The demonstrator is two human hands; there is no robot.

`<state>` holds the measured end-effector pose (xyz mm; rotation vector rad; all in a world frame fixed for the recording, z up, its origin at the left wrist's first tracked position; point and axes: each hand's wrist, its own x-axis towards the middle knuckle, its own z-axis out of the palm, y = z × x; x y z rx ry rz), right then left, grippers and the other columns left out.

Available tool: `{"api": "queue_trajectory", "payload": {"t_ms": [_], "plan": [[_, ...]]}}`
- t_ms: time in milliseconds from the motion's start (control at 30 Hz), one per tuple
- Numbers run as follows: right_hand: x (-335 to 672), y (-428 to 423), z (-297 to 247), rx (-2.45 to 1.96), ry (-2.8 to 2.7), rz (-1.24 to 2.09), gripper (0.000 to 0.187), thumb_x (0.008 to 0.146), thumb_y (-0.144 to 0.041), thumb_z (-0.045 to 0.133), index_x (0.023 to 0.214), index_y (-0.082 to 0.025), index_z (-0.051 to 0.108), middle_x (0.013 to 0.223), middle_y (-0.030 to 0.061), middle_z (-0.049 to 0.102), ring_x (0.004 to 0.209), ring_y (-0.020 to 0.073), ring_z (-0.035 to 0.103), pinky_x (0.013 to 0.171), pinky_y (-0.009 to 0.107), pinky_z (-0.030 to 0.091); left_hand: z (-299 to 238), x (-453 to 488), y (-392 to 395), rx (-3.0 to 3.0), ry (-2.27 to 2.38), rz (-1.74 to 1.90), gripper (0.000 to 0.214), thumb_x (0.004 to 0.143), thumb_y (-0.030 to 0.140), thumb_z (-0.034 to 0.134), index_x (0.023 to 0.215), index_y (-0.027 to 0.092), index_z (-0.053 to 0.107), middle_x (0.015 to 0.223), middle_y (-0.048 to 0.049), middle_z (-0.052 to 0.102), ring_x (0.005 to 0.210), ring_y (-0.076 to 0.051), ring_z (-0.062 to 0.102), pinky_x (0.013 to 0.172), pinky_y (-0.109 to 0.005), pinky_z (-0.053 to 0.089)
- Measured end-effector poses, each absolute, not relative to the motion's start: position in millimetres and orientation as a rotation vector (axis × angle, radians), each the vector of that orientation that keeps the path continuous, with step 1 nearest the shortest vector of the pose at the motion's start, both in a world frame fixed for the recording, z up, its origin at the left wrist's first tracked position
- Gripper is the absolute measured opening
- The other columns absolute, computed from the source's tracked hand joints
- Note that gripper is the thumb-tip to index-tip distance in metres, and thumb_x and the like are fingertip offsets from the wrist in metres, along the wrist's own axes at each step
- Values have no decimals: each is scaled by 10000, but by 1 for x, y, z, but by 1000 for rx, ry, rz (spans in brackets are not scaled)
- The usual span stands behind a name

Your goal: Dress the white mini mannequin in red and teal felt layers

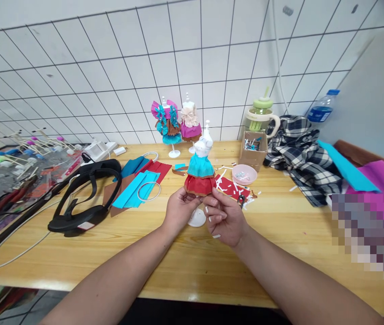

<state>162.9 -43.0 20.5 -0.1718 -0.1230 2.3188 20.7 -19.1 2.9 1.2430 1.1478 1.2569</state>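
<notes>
A small white dress form [204, 146] stands upright on a round white base [197, 217] in front of me. Around it hangs a tiered crepe-paper skirt [200, 184], turquoise above and red below, with brown edging. My left hand [181, 208] pinches the skirt's lower hem on the left side. On the right side of the same hem, my right hand [227, 214] closes thumb and fingers on the paper, its other fingers curled. Bits of white stick to several of the right fingers.
Two dressed mini forms [168, 124] stand by the tiled wall. Folded coloured paper [137, 189], a tape ring [149, 191] and a black headset [86, 198] lie left. Rightward are a pink bowl [244, 174], paper scraps [227, 185], a cardboard box [253, 155], a jug [261, 115] and plaid cloth [293, 149].
</notes>
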Motion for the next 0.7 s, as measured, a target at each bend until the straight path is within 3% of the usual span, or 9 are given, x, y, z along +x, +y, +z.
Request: {"api": "queue_trajectory", "payload": {"t_ms": [100, 233, 333, 700], "plan": [[163, -44, 23, -184, -111, 2284, 271, 915, -298, 573, 703, -149, 494, 594, -95, 510, 352, -24, 336, 370, 47, 420, 4, 21, -19, 1244, 1152, 1268, 313, 549, 274, 836, 780, 155, 661, 707, -3, 704, 612, -135, 611, 592, -230, 458], [162, -43, 26, -272, -49, 2312, 364, 969, -302, 478, 637, -155, 454, 476, -112, 411, 312, -22, 306, 350, 36, 403, 6, 22, -20, 1243, 1148, 1269, 287, 545, 251, 825, 759, 156, 658, 694, 3, 700, 606, -134, 611, 586, -228, 455], [160, -43, 29, -314, -7, 2256, 356, 988, -268, 438, 651, -156, 456, 491, -108, 438, 311, -25, 307, 347, 29, 402, 7, 23, -20, 1237, 1145, 1271, 246, 559, 244, 803, 731, 158, 650, 656, 12, 684, 583, -129, 599, 571, -225, 446], [156, -47, 28, -419, -77, 2147, 171, 890, -231, 636, 771, -159, 536, 580, -98, 545, 334, -36, 330, 371, 19, 425, 9, 23, -23, 1250, 1136, 1266, 261, 574, 254, 807, 778, 161, 673, 670, 4, 685, 633, -146, 618, 605, -237, 454]]}}
